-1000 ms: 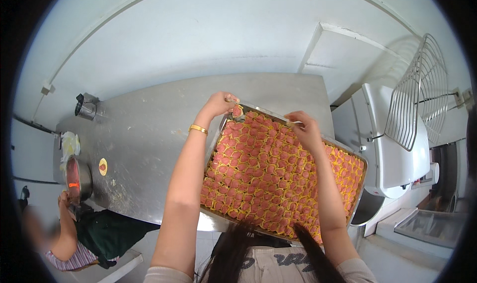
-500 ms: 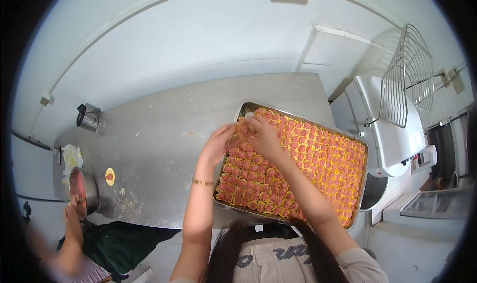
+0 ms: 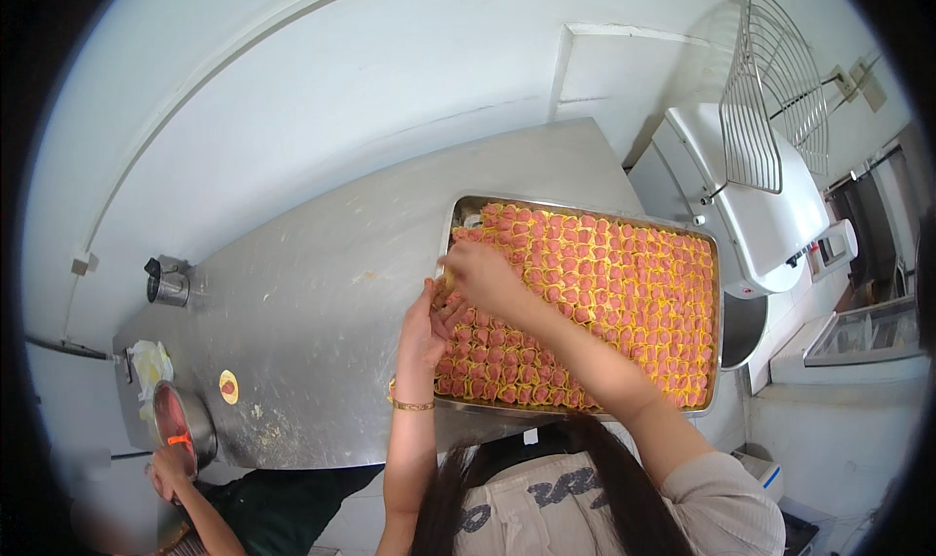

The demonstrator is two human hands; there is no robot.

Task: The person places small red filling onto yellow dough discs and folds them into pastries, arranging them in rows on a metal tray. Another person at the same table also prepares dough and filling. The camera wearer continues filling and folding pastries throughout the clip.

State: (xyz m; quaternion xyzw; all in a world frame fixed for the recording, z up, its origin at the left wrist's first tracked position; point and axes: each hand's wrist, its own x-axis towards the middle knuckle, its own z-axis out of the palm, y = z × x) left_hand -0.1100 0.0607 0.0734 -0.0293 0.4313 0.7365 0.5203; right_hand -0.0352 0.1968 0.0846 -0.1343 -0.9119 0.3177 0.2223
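Several rows of small yellow-skinned dumplings with pink meat filling (image 3: 634, 283) fill most of a large metal tray (image 3: 468, 206). Over the tray's left edge, my left hand (image 3: 425, 330) is raised with its fingers bent around a small yellowish dumpling (image 3: 447, 285). My right hand (image 3: 480, 271) meets it from the right, fingertips pinched on the same piece, which they mostly hide. Apart from both hands, one yellow wrapper with a dab of filling (image 3: 229, 387) lies flat on the steel table (image 3: 322, 322).
At lower left, another person's hand (image 3: 170, 472) is beside an orange tool (image 3: 180, 440) at a metal bowl (image 3: 203, 429) of pink filling. A metal cup (image 3: 169, 288) and a plastic bag (image 3: 151, 363) stand near the left end. A white appliance (image 3: 756, 205) and wire rack (image 3: 756, 117) are right.
Both my hands have shifted down and left toward the tray's edge, the right now above the left. The other person's hand has moved back from the bowl, and an orange tool now shows.
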